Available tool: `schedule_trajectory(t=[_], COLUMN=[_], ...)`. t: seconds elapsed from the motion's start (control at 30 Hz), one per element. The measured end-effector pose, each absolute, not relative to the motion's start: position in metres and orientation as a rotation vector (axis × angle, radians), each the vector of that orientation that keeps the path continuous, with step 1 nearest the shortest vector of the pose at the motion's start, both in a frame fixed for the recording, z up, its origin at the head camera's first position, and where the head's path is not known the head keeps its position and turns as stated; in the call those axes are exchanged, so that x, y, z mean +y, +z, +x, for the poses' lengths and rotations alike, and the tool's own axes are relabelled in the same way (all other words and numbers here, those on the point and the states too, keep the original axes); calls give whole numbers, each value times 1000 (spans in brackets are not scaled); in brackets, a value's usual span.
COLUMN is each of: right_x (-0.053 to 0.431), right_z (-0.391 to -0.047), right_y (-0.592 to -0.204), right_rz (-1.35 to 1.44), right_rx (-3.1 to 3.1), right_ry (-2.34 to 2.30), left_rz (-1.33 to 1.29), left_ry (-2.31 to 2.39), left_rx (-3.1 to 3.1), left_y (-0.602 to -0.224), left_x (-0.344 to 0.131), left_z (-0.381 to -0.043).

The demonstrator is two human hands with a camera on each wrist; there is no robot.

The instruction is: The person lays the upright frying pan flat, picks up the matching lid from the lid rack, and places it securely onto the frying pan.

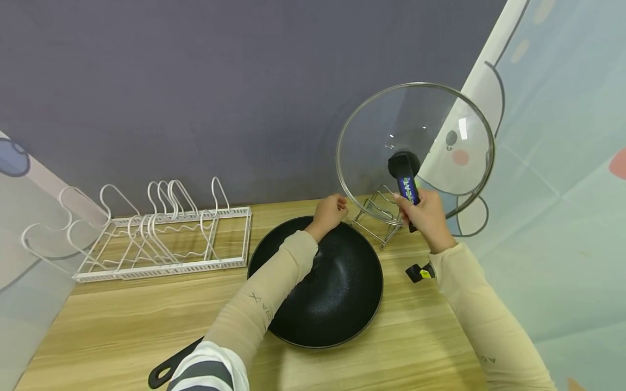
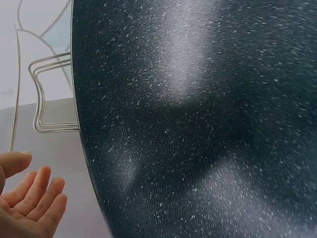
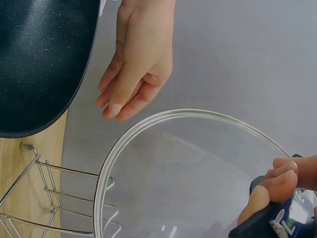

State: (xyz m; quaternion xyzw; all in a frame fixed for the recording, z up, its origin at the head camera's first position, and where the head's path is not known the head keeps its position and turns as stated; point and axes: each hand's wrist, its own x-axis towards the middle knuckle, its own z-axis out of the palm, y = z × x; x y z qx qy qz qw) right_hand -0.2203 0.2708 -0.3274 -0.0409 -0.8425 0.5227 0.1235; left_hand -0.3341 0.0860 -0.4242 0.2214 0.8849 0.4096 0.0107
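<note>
My right hand [image 1: 426,218] grips the upright black handle [image 1: 406,182] of a large clear glass lid [image 1: 371,136], which is raised at the right and tilted, its metal rim facing me. Beyond the far edge of a black wok [image 1: 337,296], my left hand [image 1: 329,214] hovers with loosely bent fingers, holding nothing; the left wrist view shows its palm and fingers [image 2: 42,201] apart from the wok. In the right wrist view the left hand [image 3: 141,64] is near the lid's rim, with a gap between them. The wok sits on the table, and my left forearm crosses over it.
A small metal wire rack [image 1: 371,234] stands behind the wok, partly seen through the lid. A white wire rack [image 1: 183,266] with upright loops is at the left. The wok's long handle [image 1: 168,366] points front-left. A black item with a yellow label [image 1: 420,272] lies at the right.
</note>
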Motion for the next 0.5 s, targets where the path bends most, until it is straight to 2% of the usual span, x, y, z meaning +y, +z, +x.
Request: schedule_trajectory(t=[0.5], right_x=[268], right_z=[-218], right_y=[-333], right_rz=[-60], right_rx=[-2485], right_ry=[1513], left_rz=[661], left_ry=[1273], left_rx=[2719], left_y=[-413], left_x=[56], left_z=[-323])
